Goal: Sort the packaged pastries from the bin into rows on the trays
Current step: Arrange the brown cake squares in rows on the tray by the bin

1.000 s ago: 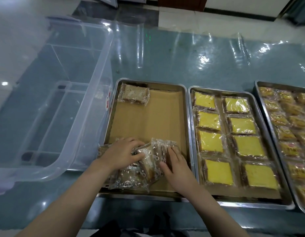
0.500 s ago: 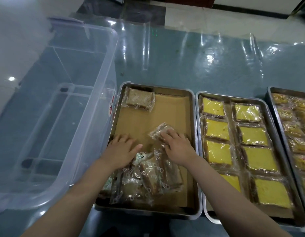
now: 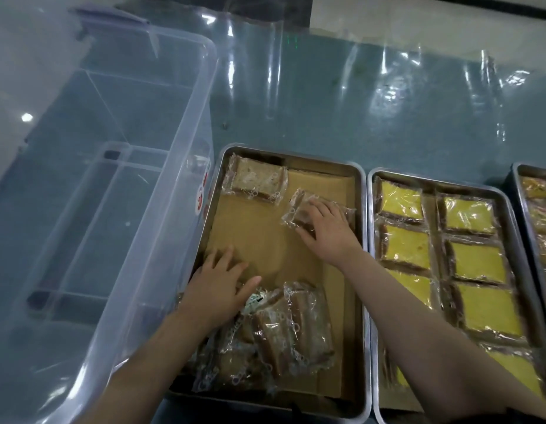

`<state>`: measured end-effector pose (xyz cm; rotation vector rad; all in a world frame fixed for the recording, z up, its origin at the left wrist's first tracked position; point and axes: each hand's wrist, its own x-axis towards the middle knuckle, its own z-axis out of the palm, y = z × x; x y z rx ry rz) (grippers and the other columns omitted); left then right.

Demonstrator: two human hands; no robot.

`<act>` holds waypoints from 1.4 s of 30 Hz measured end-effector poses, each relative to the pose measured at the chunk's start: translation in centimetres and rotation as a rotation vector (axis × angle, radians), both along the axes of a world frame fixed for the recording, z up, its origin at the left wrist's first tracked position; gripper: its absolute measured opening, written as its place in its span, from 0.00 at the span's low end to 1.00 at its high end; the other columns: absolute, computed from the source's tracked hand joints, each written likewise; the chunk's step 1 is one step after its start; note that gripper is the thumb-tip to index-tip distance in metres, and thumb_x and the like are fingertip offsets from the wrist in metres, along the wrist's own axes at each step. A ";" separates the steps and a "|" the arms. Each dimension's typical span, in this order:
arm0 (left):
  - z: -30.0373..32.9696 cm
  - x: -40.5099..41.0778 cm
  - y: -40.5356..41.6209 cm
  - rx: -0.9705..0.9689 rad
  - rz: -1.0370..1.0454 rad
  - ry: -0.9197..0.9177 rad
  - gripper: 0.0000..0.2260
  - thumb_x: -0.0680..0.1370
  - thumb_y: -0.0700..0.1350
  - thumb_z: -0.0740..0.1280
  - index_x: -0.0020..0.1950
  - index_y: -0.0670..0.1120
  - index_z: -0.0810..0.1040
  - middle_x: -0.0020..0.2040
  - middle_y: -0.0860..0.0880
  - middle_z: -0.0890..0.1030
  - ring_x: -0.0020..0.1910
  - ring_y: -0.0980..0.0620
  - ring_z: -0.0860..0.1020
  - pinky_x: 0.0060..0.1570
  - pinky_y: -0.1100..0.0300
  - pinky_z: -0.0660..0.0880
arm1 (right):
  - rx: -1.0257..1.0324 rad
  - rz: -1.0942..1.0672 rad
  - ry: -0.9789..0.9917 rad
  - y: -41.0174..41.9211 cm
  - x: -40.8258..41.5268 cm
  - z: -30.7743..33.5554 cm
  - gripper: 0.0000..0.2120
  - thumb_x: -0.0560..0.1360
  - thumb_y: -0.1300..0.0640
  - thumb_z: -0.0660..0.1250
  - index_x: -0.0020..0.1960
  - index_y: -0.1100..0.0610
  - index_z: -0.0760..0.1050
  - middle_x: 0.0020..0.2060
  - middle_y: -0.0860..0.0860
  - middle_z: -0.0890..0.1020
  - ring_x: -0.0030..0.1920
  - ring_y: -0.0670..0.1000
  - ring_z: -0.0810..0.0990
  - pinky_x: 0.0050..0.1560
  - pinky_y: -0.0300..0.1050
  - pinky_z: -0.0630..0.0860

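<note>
Head view, right hand (image 3: 325, 229) flat on wrapped pastry (image 3: 299, 209), long axis slanting left-right, left hand (image 3: 218, 284) open

A bin (image 3: 112, 209) is set at the left of the frame. Three trays (image 3: 365, 270) are lined up to its right on the counter (image 3: 327, 102). Pastries (image 3: 274, 328) are piled in the nearest tray's lower part.

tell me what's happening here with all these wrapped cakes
A person is laying out wrapped brown pastries on the left tray. The right hand presses one packet down beside the packet already placed at the tray's far end. The left hand rests open by the unsorted pile at the near end. The clear bin looks empty, and the next tray already holds rows of yellow cakes.
</note>
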<state>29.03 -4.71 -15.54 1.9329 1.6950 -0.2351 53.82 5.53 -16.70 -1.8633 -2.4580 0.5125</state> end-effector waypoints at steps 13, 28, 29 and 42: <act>-0.3 0.1 0.0 0.027 0.014 0.024 0.48 0.66 0.75 0.27 0.76 0.59 0.62 0.80 0.51 0.49 0.78 0.44 0.46 0.74 0.43 0.56 | 0.055 -0.036 0.010 5.4 0.7 -0.4 0.19 0.78 0.47 0.62 0.66 0.53 0.69 0.72 0.51 0.69 0.75 0.53 0.60 0.77 0.54 0.49; 0.1 -0.1 -0.3 -0.020 0.010 -0.020 0.28 0.80 0.66 0.47 0.76 0.55 0.64 0.80 0.50 0.51 0.78 0.43 0.47 0.74 0.45 0.56 | 0.004 -0.202 0.217 -9.0 0.6 -0.8 0.19 0.78 0.58 0.62 0.69 0.55 0.71 0.72 0.53 0.69 0.75 0.55 0.61 0.76 0.56 0.57; 0.2 -0.1 -0.2 -0.032 0.001 -0.012 0.28 0.80 0.66 0.47 0.76 0.55 0.64 0.80 0.49 0.51 0.78 0.42 0.46 0.74 0.45 0.56 | -0.006 -0.205 0.238 -10.0 0.7 -1.0 0.18 0.78 0.58 0.62 0.67 0.55 0.72 0.69 0.53 0.71 0.73 0.55 0.63 0.75 0.55 0.60; 0.9 0.0 -1.0 -0.050 -0.039 -0.043 0.26 0.80 0.65 0.46 0.75 0.58 0.65 0.80 0.48 0.50 0.78 0.42 0.46 0.74 0.45 0.52 | -0.236 -0.247 0.372 -19.8 -0.7 3.0 0.26 0.80 0.42 0.60 0.75 0.48 0.63 0.73 0.42 0.65 0.71 0.43 0.65 0.73 0.45 0.64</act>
